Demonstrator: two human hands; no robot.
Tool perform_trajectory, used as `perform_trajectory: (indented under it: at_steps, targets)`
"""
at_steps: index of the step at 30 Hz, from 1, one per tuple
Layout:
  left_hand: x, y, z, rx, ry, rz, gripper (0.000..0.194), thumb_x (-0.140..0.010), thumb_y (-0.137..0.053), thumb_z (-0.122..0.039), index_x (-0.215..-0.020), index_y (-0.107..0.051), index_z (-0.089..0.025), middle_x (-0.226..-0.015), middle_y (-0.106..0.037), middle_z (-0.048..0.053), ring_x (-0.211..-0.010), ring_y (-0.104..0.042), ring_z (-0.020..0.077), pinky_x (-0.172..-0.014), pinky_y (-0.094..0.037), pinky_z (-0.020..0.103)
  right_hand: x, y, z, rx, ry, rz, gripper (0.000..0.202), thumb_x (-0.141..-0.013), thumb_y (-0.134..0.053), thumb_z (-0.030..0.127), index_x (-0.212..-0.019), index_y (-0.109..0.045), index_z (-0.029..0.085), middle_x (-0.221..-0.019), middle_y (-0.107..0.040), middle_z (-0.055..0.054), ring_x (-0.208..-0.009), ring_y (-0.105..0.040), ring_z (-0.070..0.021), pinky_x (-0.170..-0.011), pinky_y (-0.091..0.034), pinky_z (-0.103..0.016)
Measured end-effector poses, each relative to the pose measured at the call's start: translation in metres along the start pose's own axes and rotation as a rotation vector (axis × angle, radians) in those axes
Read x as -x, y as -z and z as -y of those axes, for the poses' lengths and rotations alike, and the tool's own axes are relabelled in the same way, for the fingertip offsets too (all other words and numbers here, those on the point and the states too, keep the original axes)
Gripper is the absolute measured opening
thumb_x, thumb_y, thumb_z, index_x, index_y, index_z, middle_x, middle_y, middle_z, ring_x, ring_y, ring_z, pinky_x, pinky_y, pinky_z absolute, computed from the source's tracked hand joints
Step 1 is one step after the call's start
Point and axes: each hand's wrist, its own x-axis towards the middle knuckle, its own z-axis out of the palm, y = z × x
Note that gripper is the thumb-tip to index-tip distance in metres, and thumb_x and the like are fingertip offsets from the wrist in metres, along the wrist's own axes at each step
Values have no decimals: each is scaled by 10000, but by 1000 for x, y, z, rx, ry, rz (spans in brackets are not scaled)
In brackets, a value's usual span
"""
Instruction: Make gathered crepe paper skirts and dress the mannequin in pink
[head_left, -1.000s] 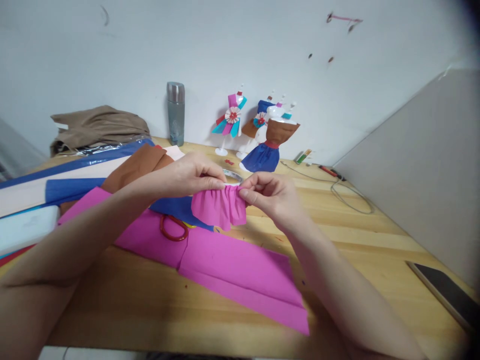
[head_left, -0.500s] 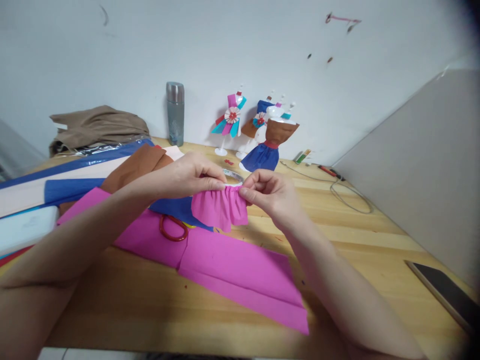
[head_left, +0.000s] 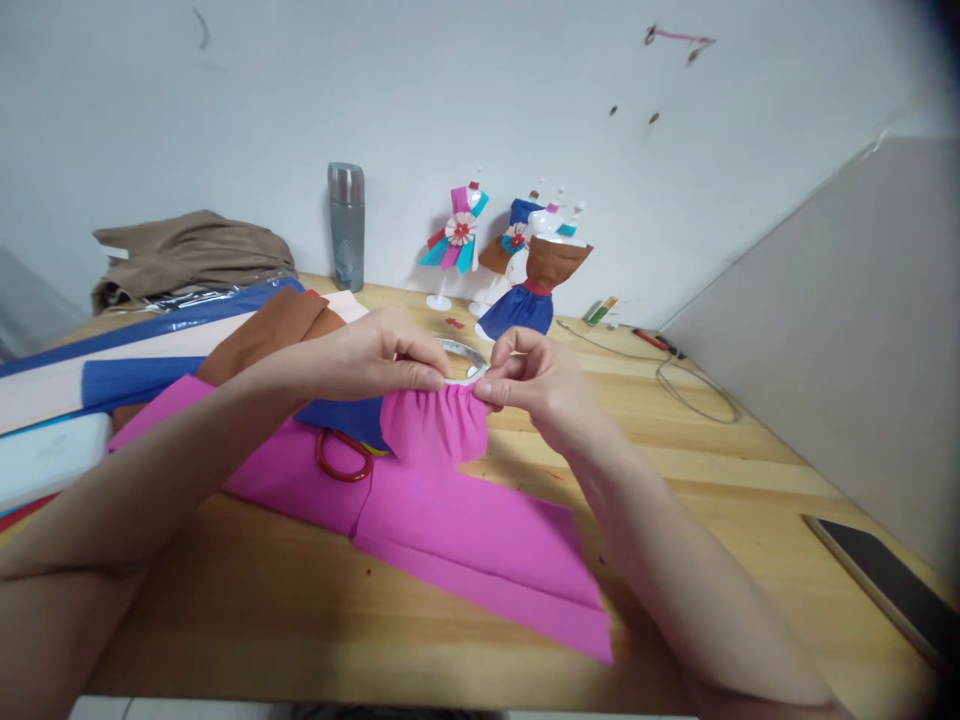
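Between my two hands hangs a pink gathered piece of crepe paper [head_left: 435,425], pleated along its top edge, where a narrow white strip shows. My left hand [head_left: 382,355] pinches that top edge on the left. At its right end, my right hand [head_left: 525,372] grips it between thumb and fingers. Just behind is a roll of tape [head_left: 466,352], partly hidden by my fingers. Below lies a flat pink crepe sheet [head_left: 480,550] with a fold line. Scissors with a red handle [head_left: 343,456] rest on the pink paper, their blades mostly hidden.
Small mannequins in paper outfits [head_left: 459,230] stand along the wall by a grey bottle [head_left: 347,228]. Blue, white and brown paper [head_left: 262,340] piles up at left, below a brown cloth [head_left: 195,250]. A phone [head_left: 877,580] lies at right, a cable [head_left: 697,400] behind it.
My right hand's fingers have shifted slightly along the gathered edge. The pink piece hangs a touch lower and farther left in view. Both hands keep their hold.
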Motion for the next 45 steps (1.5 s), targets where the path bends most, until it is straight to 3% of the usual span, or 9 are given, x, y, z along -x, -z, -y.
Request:
perform_trajectory:
  at_steps: [10,16,18,21,26,29,35,39,45]
  targets:
    - [0,2,23,291,90,-19,188,-789,-684,-304,-834,-758,-137,-851,-741,84,-796,-664,152,-721,-521,242,0,17,2,-33,-35,192,369,-653,-792,378,-737,-476,206,-459,-595,60,-355,-477,-70,-373,-343,-177]
    - [-1,2,24,307,75,-12,150,-781,-691,-268,-813,-761,-139,-832,-742,74,-761,-662,137,-694,-517,220,2,20,8,141,247,73,221,-742,-725,395,-779,-621,203,-691,-605,5,-555,-517,-93,-488,-421,-220]
    - [-1,1,22,302,63,3,155,-791,-678,-264,-807,-757,-132,-791,-731,62,-719,-645,125,-656,-502,207,1,19,7,244,294,212,229,-791,-680,421,-794,-652,194,-838,-621,-34,-633,-542,-106,-541,-446,-239]
    - [-1,-1,20,291,90,1,166,-809,-667,-270,-840,-754,-132,-816,-730,59,-752,-650,129,-670,-494,209,-2,20,-2,259,266,428,289,-875,-585,451,-796,-652,181,-767,-593,-28,-632,-523,-115,-567,-433,-252]
    - [-4,-5,30,497,113,-72,531,-740,-754,-473,-1176,-662,-186,-1208,-677,114,-1152,-607,232,-954,-465,328,-10,27,-16,268,372,435,294,-904,-566,453,-803,-637,186,-801,-601,-37,-754,-551,-155,-693,-437,-298]
    - [-5,-6,37,700,119,-185,697,-692,-701,-663,-1195,-649,-184,-1345,-586,145,-1292,-501,279,-1072,-376,389,-13,30,-19,302,455,409,259,-921,-554,416,-818,-638,194,-842,-609,-43,-795,-565,-168,-736,-429,-318]
    - [-2,-3,36,748,449,-332,437,-756,-739,-476,-1019,-702,-129,-1000,-699,99,-954,-630,177,-860,-472,313,-15,35,-18,382,514,361,211,-942,-524,353,-851,-636,198,-869,-627,-51,-826,-584,-183,-751,-432,-339]
    - [-4,-5,34,732,476,-428,287,-688,-786,-319,-848,-697,-98,-746,-657,25,-702,-585,99,-711,-472,254,-12,35,-14,447,563,330,169,-943,-526,307,-881,-641,200,-897,-648,-55,-856,-603,-185,-773,-441,-345]
    - [-4,-4,29,845,510,-429,270,-647,-817,-297,-740,-648,-108,-700,-638,5,-683,-587,89,-720,-479,244,-9,35,-8,511,612,305,147,-941,-528,291,-904,-643,207,-918,-674,-59,-877,-629,-193,-789,-468,-355]
